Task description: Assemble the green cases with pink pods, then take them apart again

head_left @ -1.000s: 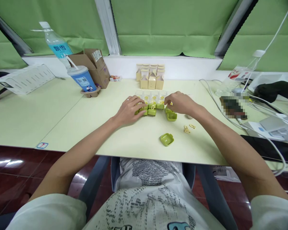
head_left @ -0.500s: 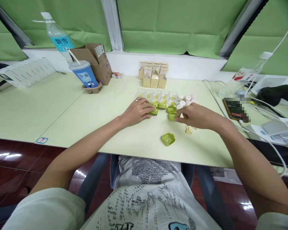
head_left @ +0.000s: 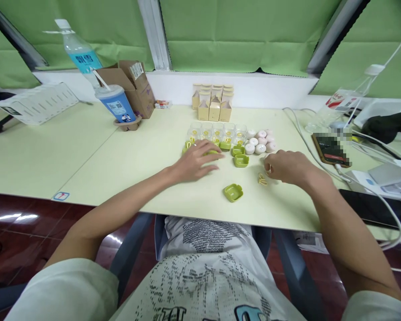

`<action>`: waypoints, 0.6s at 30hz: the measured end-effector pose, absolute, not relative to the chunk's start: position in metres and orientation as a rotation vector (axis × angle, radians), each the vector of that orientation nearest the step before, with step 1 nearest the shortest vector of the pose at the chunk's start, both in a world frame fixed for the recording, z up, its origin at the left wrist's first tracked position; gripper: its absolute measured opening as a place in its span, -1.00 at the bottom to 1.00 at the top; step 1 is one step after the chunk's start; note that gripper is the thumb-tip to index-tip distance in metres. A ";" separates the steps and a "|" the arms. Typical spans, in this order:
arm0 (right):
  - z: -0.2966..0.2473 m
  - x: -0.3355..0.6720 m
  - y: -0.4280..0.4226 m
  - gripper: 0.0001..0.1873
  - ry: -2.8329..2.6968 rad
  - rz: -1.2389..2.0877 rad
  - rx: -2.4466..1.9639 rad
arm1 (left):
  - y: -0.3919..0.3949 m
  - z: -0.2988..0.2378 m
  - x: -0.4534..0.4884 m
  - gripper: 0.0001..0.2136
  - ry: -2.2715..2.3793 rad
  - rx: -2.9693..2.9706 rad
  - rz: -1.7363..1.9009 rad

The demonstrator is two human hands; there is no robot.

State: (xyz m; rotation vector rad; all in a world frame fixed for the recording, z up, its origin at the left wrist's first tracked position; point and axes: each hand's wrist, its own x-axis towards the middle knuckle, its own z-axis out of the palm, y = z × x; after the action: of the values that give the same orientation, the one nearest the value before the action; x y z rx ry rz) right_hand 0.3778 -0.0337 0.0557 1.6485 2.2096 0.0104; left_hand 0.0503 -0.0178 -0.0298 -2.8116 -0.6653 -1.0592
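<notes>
I have the left hand (head_left: pixel 200 159) over the front of a green cluster on the bench (head_left: pixel 173 196). Its grip is apart: fingers spread, thumb clear of the forefinger, nothing seen between them. It hides part of the grouped green dishes (head_left: pixel 225 146) there, so I cannot confirm contact. Yellow loops show in some of these dishes.

I have the right hand (head_left: pixel 287 166) low over the right of the work area, fingers curled. Its fingertips are just beside the loose yellow loops (head_left: pixel 262 179), which lie on the bench; a trace of yellow shows at the fingertips. Whether this grip is clamped on anything I cannot tell.

Three more green dishes lie between the hands: the rear dish (head_left: pixel 238 150), the middle dish (head_left: pixel 241 161) directly in front of it, and the near dish (head_left: pixel 233 192), well apart toward the front edge. The middle and near ones face hollow side up.

Pale round pieces (head_left: pixel 260 141) are clustered just right of the rear dish. Clear cups (head_left: pixel 218 130) stand behind the grouped dishes, with small yellowish boxes (head_left: pixel 214 110) near the wall. To the left I record a blue drink cup (head_left: pixel 116 106) and a brown carton (head_left: pixel 143 96); to the right, a phone (head_left: pixel 329 149).
</notes>
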 end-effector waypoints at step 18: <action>0.025 0.355 -0.040 -0.87 3.707 -1.084 1.092 | -0.046 -0.038 0.072 -0.61 -0.769 -3.027 -1.635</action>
State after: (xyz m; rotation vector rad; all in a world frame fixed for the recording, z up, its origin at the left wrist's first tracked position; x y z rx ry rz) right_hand 0.3547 -0.0397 0.0255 1.0915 3.7070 -1.0844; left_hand 0.0723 -0.0462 -0.0379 -3.0266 -0.7690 -1.6346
